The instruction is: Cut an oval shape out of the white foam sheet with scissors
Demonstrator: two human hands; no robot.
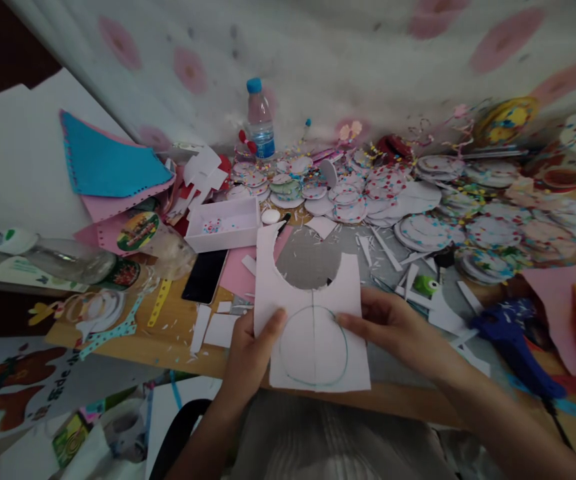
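Both hands hold a white sheet of card (298,343) over the table's front edge. A round piece is cut out of its top, and a green circle is drawn on its lower part, crossed by a vertical line or crease. My left hand (251,347) grips the left edge, thumb on top and fingers behind. My right hand (388,320) pinches the right side, its thumb or finger beside the circle's upper right. Through the cut-out shows a grey mat (308,257) with white paper scraps on it.
A white box (225,227), a dark phone (205,277) and a clear bottle (78,260) lie left. Behind stand a water bottle (261,123) and stacks of decorated paper discs (428,233). A blue glue gun (513,340) lies right.
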